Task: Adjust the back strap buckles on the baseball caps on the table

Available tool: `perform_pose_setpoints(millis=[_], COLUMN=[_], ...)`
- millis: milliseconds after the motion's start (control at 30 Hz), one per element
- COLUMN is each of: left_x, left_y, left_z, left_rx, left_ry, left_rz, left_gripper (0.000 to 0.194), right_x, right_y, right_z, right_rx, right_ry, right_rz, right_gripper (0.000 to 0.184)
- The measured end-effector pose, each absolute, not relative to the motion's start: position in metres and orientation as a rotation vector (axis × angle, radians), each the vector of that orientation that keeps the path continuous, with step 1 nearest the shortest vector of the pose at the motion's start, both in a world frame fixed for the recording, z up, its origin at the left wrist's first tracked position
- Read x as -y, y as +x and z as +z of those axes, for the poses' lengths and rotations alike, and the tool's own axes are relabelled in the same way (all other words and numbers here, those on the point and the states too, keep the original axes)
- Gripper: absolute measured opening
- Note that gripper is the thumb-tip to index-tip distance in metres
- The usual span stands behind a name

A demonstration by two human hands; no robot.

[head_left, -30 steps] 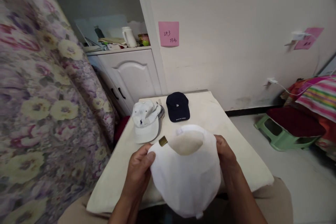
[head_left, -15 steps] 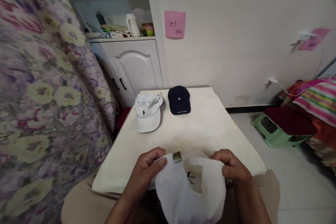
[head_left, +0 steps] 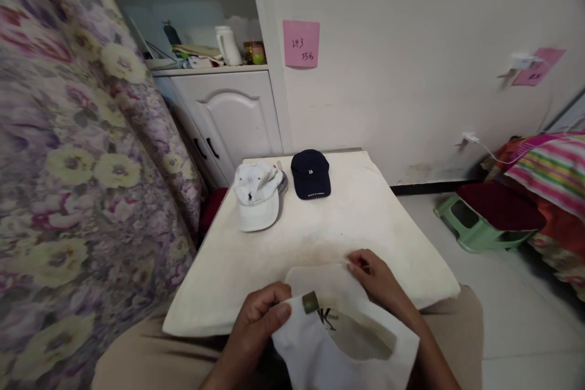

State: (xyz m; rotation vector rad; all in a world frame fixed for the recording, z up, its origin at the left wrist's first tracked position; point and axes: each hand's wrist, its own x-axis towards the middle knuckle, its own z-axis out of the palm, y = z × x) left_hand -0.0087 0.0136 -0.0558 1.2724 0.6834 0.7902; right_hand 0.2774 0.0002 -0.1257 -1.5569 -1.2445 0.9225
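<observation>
White cloth cap (head_left: 326,362), soft, curved opening, metallic buckle (head_left: 310,302): between the hands. Left hand (head_left: 262,321): pinching beside buckle. Right hand (head_left: 372,274): pinching farther edge, shifted from nearer side.

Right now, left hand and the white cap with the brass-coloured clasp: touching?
Touching. The head view shows it: the left hand pinches the white cap beside its clasp, no gap at the thumb.
</observation>
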Motion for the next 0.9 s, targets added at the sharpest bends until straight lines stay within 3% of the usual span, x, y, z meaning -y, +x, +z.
perform_pose_setpoints(millis=[167, 433, 733, 900], left_x=[-0.014, -0.016, -0.032, -0.037], left_y=[-0.005, -0.002, 0.009, 0.016], left_z=[-0.056, -0.051, -0.068, -0.072], left_rx=[-0.679, -0.635, -0.767, -0.857], left_ry=[1.125, 1.050, 1.048, 1.117], left_rz=[0.832, 0.942, 0.857, 0.788], left_gripper=[0.037, 0.034, 0.035, 0.033], right_x=[0.000, -0.016, -0.037, -0.030], right_y=[0.275, 0.269, 0.285, 0.298], right_z=[-0.138, -0.149, -0.131, -0.131], right_rx=[1.321, 1.229, 1.140, 1.179], right_ry=[-1.511, -1.412, -1.409, -1.520], right_rz=[1.113, 1.144, 1.093, 0.957], right_gripper=[0.026, 0.027, 0.038, 0.029])
